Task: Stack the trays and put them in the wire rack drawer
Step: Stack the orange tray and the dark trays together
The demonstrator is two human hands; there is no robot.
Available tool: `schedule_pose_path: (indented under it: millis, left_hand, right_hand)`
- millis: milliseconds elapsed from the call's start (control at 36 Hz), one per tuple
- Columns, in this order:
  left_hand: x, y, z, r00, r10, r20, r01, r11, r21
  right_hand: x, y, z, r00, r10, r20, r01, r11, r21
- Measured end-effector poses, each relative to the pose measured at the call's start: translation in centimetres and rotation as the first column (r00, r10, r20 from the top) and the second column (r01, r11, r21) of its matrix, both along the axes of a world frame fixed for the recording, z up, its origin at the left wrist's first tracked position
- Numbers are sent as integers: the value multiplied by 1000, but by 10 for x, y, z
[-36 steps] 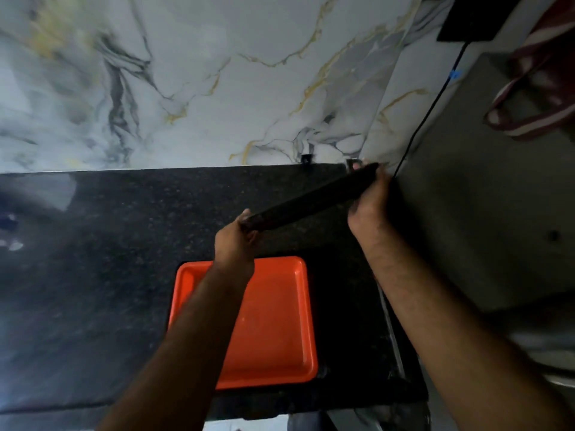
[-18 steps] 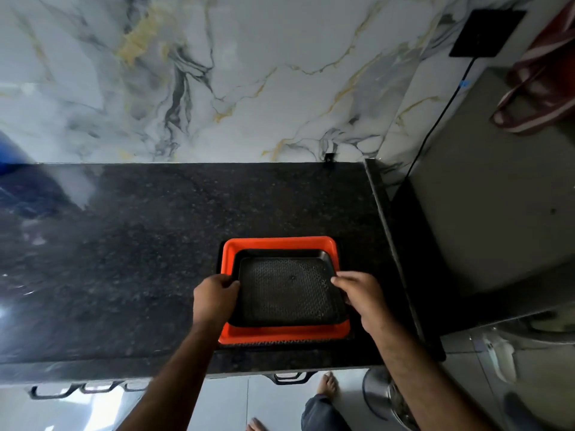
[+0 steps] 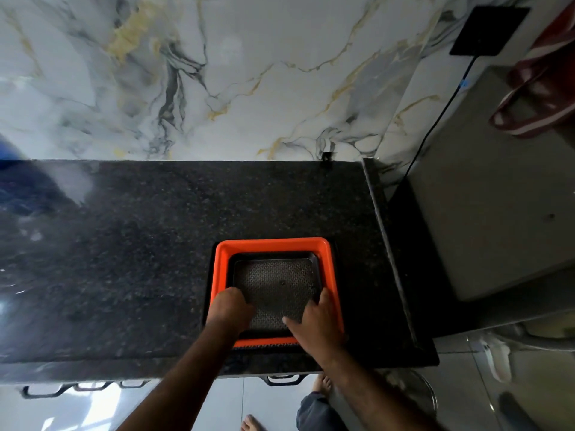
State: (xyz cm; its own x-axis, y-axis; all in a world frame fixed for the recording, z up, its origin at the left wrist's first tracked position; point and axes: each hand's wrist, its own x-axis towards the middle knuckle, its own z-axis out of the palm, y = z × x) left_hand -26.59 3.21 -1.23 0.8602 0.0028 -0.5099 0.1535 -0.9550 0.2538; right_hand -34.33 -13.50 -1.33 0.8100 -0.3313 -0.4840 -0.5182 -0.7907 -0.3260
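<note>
An orange tray (image 3: 273,245) lies on the black granite counter (image 3: 155,244) near its front right corner. A smaller black tray (image 3: 277,281) with a textured floor sits nested inside it. My left hand (image 3: 228,307) curls over the near left side of the stack, knuckles up. My right hand (image 3: 315,321) rests on the near right side, thumb on the black tray's floor and fingers over the rim. Both hands grip the stacked trays, which lie flat on the counter.
A marble wall backs the counter. To the right stands a grey appliance (image 3: 497,197) with a black cord (image 3: 435,119) and a red striped cloth (image 3: 544,82) on top. Black drawer handles (image 3: 280,380) show under the counter's front edge. My bare feet are below.
A second ago both hands held the black tray in the air above the orange one. It now lies nested inside, and my hands have shifted toward the near corners of the stack.
</note>
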Motion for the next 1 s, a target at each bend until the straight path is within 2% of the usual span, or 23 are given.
schedule_pose_path:
  millis: [111,250,333,417,500,583,639,722,806,861,1000]
  left_hand:
    - [-9,-12,-6,999,-44,32,40,994,101]
    - [-23,-20,-16,993,-114,33,101,955,277]
    - [-31,-22,-18,988,-143,64,124,965,233]
    - [-50,-8,-11,936,-211,283,179,975,135]
    - [-60,14,-6,846,-84,526,102,995,-5]
    - [-69,51,-20,851,83,518,-62,996,-59]
    - [-81,74,-36,863,151,481,-142,988,-56]
    - [-104,94,-58,901,186,392,-191,981,-27]
    - [-135,99,-82,940,108,325,-140,987,78]
    - [-149,99,-94,934,84,348,-129,986,108]
    - [-194,75,-112,888,202,413,-236,971,32]
  right_hand:
    - [-8,13,-16,996,31,84,-20,992,-123]
    - [-13,12,-25,983,107,151,-75,977,-201]
    - [-20,8,-23,966,200,165,-160,960,-228]
    - [-49,0,-16,906,264,332,-181,948,-260]
    - [-73,-29,-23,834,225,503,-84,954,-287]
    - [-97,-58,-40,887,58,459,71,963,-258]
    - [-117,-75,-57,920,39,390,76,958,-276]
    - [-147,-99,-82,937,198,287,-87,929,-359]
    - [-168,-115,-99,916,334,223,-219,882,-418]
    - [-170,-119,-103,912,348,218,-234,877,-421]
    - [-173,-128,-114,885,405,232,-279,857,-433]
